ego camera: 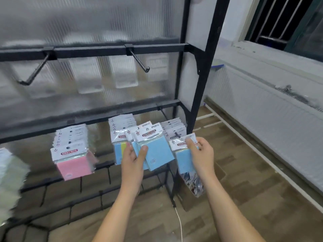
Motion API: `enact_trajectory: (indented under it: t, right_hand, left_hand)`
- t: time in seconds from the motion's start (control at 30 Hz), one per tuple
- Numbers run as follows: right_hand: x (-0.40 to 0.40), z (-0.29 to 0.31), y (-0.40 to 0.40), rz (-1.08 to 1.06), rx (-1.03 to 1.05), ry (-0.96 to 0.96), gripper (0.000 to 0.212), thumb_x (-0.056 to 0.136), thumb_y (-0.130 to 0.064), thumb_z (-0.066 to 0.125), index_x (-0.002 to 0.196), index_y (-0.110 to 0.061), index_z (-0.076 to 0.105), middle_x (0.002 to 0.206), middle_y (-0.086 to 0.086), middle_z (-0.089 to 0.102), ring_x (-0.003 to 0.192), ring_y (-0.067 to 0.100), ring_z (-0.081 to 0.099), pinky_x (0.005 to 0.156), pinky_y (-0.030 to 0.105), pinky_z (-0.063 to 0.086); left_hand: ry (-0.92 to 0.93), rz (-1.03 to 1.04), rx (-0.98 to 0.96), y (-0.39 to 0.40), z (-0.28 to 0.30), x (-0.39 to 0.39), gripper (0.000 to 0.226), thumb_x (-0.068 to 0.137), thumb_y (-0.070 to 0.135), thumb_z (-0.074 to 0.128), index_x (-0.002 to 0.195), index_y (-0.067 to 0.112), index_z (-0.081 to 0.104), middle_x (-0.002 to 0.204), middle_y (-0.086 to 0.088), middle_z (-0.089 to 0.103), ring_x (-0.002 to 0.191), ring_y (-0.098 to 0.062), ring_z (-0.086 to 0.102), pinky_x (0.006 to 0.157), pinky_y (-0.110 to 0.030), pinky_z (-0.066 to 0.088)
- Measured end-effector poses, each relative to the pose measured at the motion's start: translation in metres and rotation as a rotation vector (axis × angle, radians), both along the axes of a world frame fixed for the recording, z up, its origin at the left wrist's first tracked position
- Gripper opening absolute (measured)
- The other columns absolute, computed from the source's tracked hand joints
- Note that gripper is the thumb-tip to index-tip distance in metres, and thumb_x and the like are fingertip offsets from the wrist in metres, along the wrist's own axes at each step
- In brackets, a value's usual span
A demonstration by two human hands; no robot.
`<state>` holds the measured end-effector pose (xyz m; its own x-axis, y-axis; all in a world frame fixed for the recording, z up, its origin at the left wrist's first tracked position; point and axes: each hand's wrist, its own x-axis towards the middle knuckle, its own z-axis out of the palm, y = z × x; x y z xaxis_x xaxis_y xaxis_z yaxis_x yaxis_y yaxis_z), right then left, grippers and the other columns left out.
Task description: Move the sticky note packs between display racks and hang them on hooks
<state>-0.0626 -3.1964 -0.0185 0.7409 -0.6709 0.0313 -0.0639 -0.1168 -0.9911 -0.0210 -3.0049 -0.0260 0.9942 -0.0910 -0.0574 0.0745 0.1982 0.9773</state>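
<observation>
**Operator:** My left hand [133, 159] pinches a fan of glossy cellophane-wrapped sticky note packs with pale blue pads [155, 152], thumb pressed on the front one. They sit just below the lower black metal crossbar [97, 116] of the rack.

**Second:** And your right?

**Operator:** My right hand [201, 154] has thumb and fingers curled round another blue pack with a white card header [183, 154], just right of the fan and below the same bar. Behind it, more packs hang on the far-right hook [176, 133].

**Second:** How would you hang them well?

**Operator:** I judge it best to hold each pack by its stiff card header, square the punched hole to the peg tip, and slide it on one at a time. The film looks slippery, so a fan could shear apart.

**Second:** Free pegs?

**Operator:** Two bare black hooks [139, 62] jut out above that crossbar. A pink stack [73, 159] hangs left beneath it.
</observation>
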Motion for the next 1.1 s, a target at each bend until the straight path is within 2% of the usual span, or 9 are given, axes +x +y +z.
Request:
enact_trajectory:
  t: [0.13,0.23,0.33,0.43,0.6,0.77,0.93,1.03,1.1]
  right_hand:
    - [0.016,-0.004,-0.003,0.086,-0.037,-0.014,0.018,0.094,-0.027,0.067,0.087,-0.011,0.065,0.079,-0.002,0.07,0.062,-0.001,0.061,0.054,0.013,0.044]
    - [0.019,-0.005,-0.005,0.158,-0.034,-0.043,0.017,0.095,-0.033,0.065,0.085,-0.019,0.065,0.08,0.001,0.071,0.076,0.018,0.068,0.064,0.033,0.052]
    - [0.012,-0.004,-0.007,0.217,-0.049,-0.092,0.019,0.095,-0.033,0.064,0.083,-0.019,0.063,0.082,0.005,0.069,0.078,0.024,0.063,0.067,0.034,0.049]
    - [0.001,-0.003,-0.01,0.252,-0.035,-0.141,0.014,0.097,-0.027,0.063,0.084,-0.02,0.064,0.079,-0.004,0.068,0.07,0.005,0.06,0.061,0.019,0.045]
    - [0.011,-0.005,-0.022,0.232,-0.017,-0.109,0.015,0.097,-0.03,0.062,0.089,-0.018,0.064,0.085,-0.002,0.07,0.075,0.011,0.065,0.06,0.02,0.048]
    - [0.024,-0.015,-0.018,0.201,-0.029,-0.09,0.022,0.095,-0.036,0.064,0.08,-0.02,0.059,0.079,0.002,0.067,0.074,0.025,0.064,0.059,0.039,0.051]
    - [0.033,-0.016,-0.012,0.161,-0.063,-0.135,0.033,0.095,-0.033,0.063,0.072,-0.016,0.047,0.065,0.001,0.052,0.059,0.007,0.045,0.055,0.029,0.037]
    - [0.036,-0.013,-0.012,0.11,-0.168,-0.134,0.011,0.092,-0.029,0.067,0.094,-0.023,0.058,0.094,-0.007,0.057,0.088,0.01,0.054,0.074,0.028,0.044]
    - [0.028,-0.009,-0.017,0.061,-0.132,-0.173,0.031,0.09,-0.029,0.07,0.115,-0.021,0.056,0.11,-0.007,0.054,0.1,0.013,0.053,0.083,0.026,0.046]
  left_hand:
    - [0.003,0.112,-0.02,-0.006,-0.003,-0.021,0.046,0.096,0.022,0.06,0.138,0.009,0.047,0.134,0.0,0.062,0.121,-0.011,0.06,0.101,-0.031,0.051]
    - [0.008,0.179,-0.008,-0.009,-0.002,-0.039,0.038,0.096,0.019,0.059,0.13,0.005,0.051,0.126,-0.002,0.067,0.116,-0.016,0.064,0.096,-0.031,0.053]
    - [0.007,0.252,-0.006,-0.014,0.0,-0.051,0.03,0.096,0.017,0.058,0.124,0.006,0.054,0.12,-0.001,0.07,0.111,-0.016,0.067,0.09,-0.033,0.057]
    - [0.024,0.316,-0.005,-0.018,0.0,-0.059,0.025,0.096,0.017,0.058,0.119,0.006,0.054,0.117,-0.004,0.071,0.107,-0.017,0.068,0.081,-0.029,0.06]
    - [0.021,0.343,-0.004,-0.035,0.003,-0.069,0.024,0.096,0.017,0.058,0.116,0.004,0.054,0.113,-0.002,0.072,0.099,-0.012,0.07,0.067,-0.021,0.056]
    - [0.003,0.34,0.017,-0.05,0.007,-0.072,0.025,0.097,0.017,0.058,0.118,0.004,0.054,0.11,0.001,0.071,0.091,-0.004,0.071,0.062,-0.016,0.053]
    - [-0.013,0.334,0.02,-0.062,0.008,-0.069,0.025,0.096,0.015,0.058,0.118,0.005,0.054,0.108,0.002,0.071,0.088,-0.002,0.071,0.062,-0.015,0.052]
    - [-0.013,0.322,0.011,-0.066,0.005,-0.066,0.024,0.095,0.016,0.059,0.118,0.008,0.054,0.111,0.001,0.071,0.092,-0.005,0.071,0.063,-0.016,0.053]
    - [-0.012,0.307,-0.001,-0.067,0.004,-0.066,0.023,0.095,0.016,0.061,0.117,0.011,0.055,0.11,0.002,0.072,0.093,-0.005,0.071,0.064,-0.016,0.054]
